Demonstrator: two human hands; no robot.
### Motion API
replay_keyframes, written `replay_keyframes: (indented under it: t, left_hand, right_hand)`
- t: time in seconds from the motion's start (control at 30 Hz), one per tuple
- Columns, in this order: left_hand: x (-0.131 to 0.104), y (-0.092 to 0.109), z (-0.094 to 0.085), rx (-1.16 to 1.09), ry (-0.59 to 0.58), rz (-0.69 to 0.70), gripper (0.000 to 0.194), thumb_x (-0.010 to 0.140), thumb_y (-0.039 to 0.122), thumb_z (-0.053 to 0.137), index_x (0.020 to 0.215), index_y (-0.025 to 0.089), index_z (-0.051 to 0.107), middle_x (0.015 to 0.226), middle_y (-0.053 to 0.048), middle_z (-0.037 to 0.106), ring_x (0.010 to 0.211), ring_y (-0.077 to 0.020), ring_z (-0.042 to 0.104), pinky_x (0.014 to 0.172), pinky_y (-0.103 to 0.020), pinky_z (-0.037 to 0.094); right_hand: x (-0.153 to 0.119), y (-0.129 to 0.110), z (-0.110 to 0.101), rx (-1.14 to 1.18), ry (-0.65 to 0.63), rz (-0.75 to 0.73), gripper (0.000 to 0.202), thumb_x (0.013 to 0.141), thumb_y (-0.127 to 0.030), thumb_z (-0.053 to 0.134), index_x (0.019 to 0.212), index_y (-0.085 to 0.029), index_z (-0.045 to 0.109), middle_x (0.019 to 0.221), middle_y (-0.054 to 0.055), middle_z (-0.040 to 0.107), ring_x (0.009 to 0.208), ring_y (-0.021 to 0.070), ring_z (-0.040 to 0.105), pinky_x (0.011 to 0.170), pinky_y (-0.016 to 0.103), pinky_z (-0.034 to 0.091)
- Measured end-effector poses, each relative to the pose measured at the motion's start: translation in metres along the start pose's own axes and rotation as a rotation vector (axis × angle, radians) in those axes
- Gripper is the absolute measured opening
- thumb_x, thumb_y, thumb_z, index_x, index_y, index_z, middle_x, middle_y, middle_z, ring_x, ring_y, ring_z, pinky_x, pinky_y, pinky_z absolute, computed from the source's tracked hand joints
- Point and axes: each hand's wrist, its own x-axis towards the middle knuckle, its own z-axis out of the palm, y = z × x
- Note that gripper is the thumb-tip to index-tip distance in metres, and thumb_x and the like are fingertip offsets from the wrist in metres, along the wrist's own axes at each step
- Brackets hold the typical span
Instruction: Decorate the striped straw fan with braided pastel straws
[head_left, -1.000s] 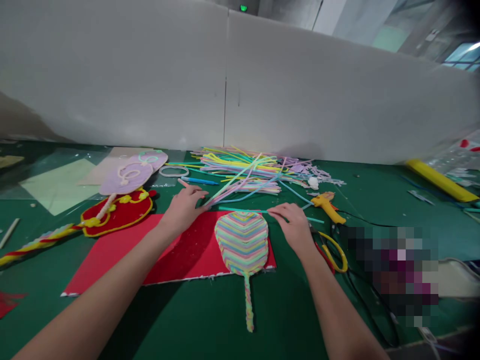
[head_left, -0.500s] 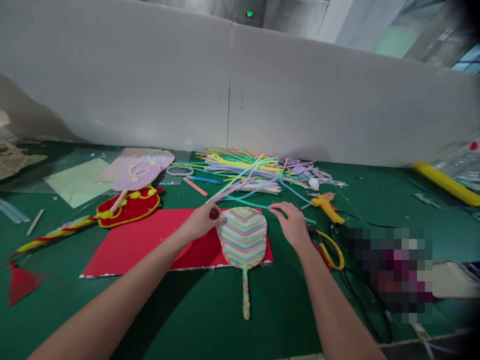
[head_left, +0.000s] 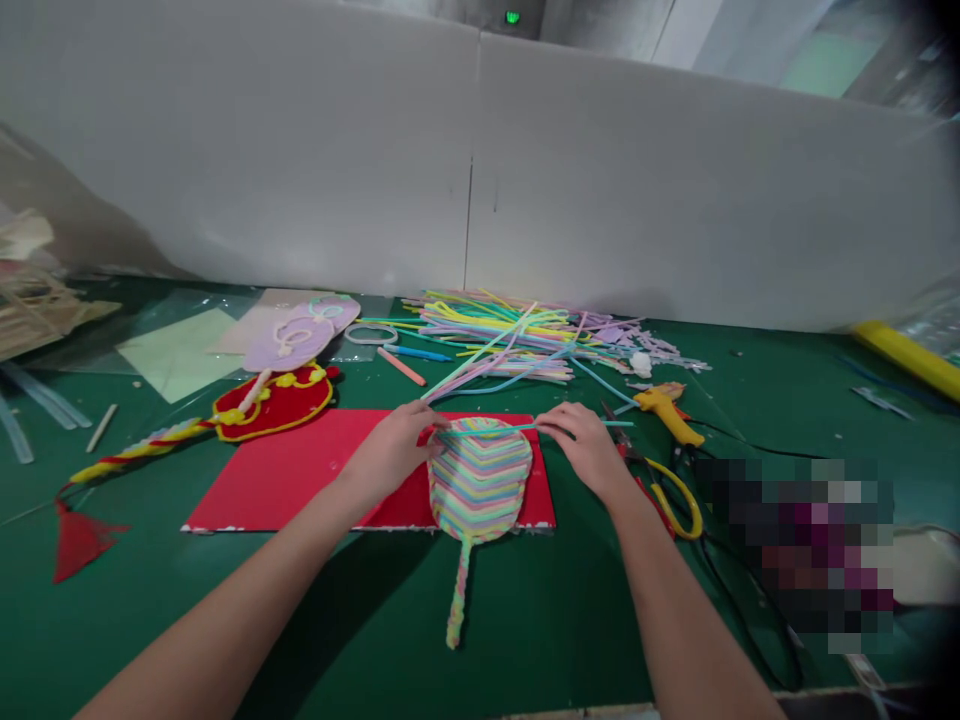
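Note:
A teal pipe cleaner [head_left: 491, 432] is stretched across the top of a fan-shaped piece [head_left: 480, 480] covered in pastel chevron stripes. My left hand [head_left: 390, 445] pinches its left end beside the fan's upper left edge, with fingertips at the rim. On the other side my right hand [head_left: 581, 445] pinches it just past the fan's upper right edge, and the free end sticks out beyond the fingers. The fan lies partly on a red board [head_left: 285, 470], its wrapped handle [head_left: 459, 595] slanting down to the left over the green table.
Behind my hands spreads a pile of pipe cleaners [head_left: 495, 335]. A yellow glue gun [head_left: 671, 415] and yellow-handled pliers [head_left: 682, 500] lie right, with a black cord. To the left are a red tasselled fan [head_left: 277, 405] and lilac cut-outs [head_left: 292, 340]. A grey partition [head_left: 300, 150] stands behind.
The teal pipe cleaner has come down from behind the fan to lie across its top, its left end now in my left hand. The fan's handle has swung left.

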Motion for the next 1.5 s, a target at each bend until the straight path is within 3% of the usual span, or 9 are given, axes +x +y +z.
replay_keyframes:
  t: [0.1, 0.27, 0.43, 0.53, 0.7, 0.8, 0.9, 1.17, 1.5]
  left_hand:
    - [-0.004, 0.008, 0.003, 0.025, 0.001, 0.000, 0.018, 0.078, 0.027, 0.047, 0.084, 0.020, 0.062, 0.089, -0.005, 0.060, 0.084, -0.0206, 0.056, 0.072, -0.029, 0.042]
    - [-0.004, 0.012, 0.009, 0.033, 0.063, -0.033, 0.018, 0.079, 0.028, 0.046, 0.079, 0.018, 0.061, 0.085, -0.007, 0.061, 0.082, -0.0207, 0.055, 0.069, -0.030, 0.041]
    - [-0.005, 0.018, 0.014, -0.320, 0.063, -0.107, 0.016, 0.075, 0.031, 0.050, 0.077, 0.017, 0.057, 0.077, -0.003, 0.061, 0.072, -0.0167, 0.056, 0.063, -0.027, 0.043]
    - [-0.005, 0.025, 0.019, -0.629, -0.009, -0.154, 0.017, 0.073, 0.033, 0.053, 0.073, 0.016, 0.055, 0.071, -0.001, 0.059, 0.066, -0.0142, 0.055, 0.063, -0.026, 0.044]
    - [-0.008, 0.035, 0.033, -1.127, -0.187, -0.243, 0.025, 0.067, 0.035, 0.062, 0.076, 0.015, 0.050, 0.065, 0.001, 0.056, 0.057, -0.0105, 0.056, 0.061, -0.026, 0.046]
    - [-0.011, 0.038, 0.040, -1.214, -0.204, -0.253, 0.027, 0.066, 0.036, 0.065, 0.076, 0.015, 0.051, 0.067, 0.001, 0.059, 0.059, -0.0102, 0.057, 0.062, -0.025, 0.047]
    - [-0.012, 0.041, 0.042, -1.196, -0.138, -0.233, 0.027, 0.065, 0.036, 0.065, 0.076, 0.016, 0.051, 0.067, 0.002, 0.059, 0.062, -0.0110, 0.058, 0.064, -0.026, 0.048]
    - [-0.012, 0.043, 0.037, -1.313, 0.009, -0.210, 0.025, 0.065, 0.031, 0.067, 0.077, 0.015, 0.052, 0.063, 0.001, 0.062, 0.059, -0.0107, 0.060, 0.061, -0.023, 0.048]
    - [-0.012, 0.038, 0.043, -1.316, 0.116, -0.154, 0.019, 0.067, 0.025, 0.067, 0.081, 0.016, 0.057, 0.068, 0.001, 0.065, 0.064, -0.0112, 0.062, 0.065, -0.022, 0.049]
  right_hand:
    - [0.000, -0.004, 0.001, 0.019, 0.021, 0.014, 0.018, 0.085, -0.028, 0.047, 0.087, -0.023, 0.064, 0.085, 0.004, 0.062, 0.082, 0.0192, 0.055, 0.075, 0.034, 0.042]
    - [-0.003, -0.022, 0.001, -0.007, 0.172, 0.037, 0.018, 0.085, -0.032, 0.047, 0.085, -0.023, 0.063, 0.080, 0.004, 0.063, 0.078, 0.0187, 0.056, 0.073, 0.033, 0.042]
    - [-0.001, -0.043, 0.000, 0.010, 0.219, 0.077, 0.018, 0.080, -0.035, 0.053, 0.076, -0.022, 0.063, 0.070, 0.004, 0.060, 0.068, 0.0177, 0.052, 0.067, 0.032, 0.042]
    - [0.001, -0.052, 0.000, 0.296, 0.149, 0.218, 0.018, 0.077, -0.037, 0.057, 0.073, -0.020, 0.061, 0.066, 0.002, 0.056, 0.059, 0.0135, 0.049, 0.054, 0.027, 0.041]
    - [0.000, -0.065, 0.001, 1.040, -0.209, 0.538, 0.021, 0.076, -0.039, 0.057, 0.077, -0.020, 0.049, 0.051, -0.006, 0.054, 0.030, 0.0051, 0.036, 0.029, 0.017, 0.026]
    - [0.000, -0.072, 0.005, 1.251, -0.265, 0.577, 0.021, 0.076, -0.038, 0.057, 0.079, -0.020, 0.045, 0.054, -0.004, 0.059, 0.033, 0.0074, 0.046, 0.031, 0.017, 0.037]
    - [-0.001, -0.076, 0.011, 1.290, -0.284, 0.586, 0.022, 0.075, -0.037, 0.058, 0.082, -0.019, 0.047, 0.056, -0.003, 0.060, 0.039, 0.0091, 0.053, 0.036, 0.019, 0.045]
    - [-0.002, -0.075, 0.016, 1.246, -0.332, 0.573, 0.023, 0.072, -0.036, 0.063, 0.079, -0.017, 0.052, 0.056, -0.004, 0.058, 0.044, 0.0098, 0.057, 0.039, 0.019, 0.047]
    - [-0.001, -0.072, 0.025, 1.225, -0.163, 0.637, 0.021, 0.063, -0.030, 0.071, 0.074, -0.015, 0.063, 0.064, -0.001, 0.062, 0.054, 0.0114, 0.060, 0.046, 0.020, 0.050]
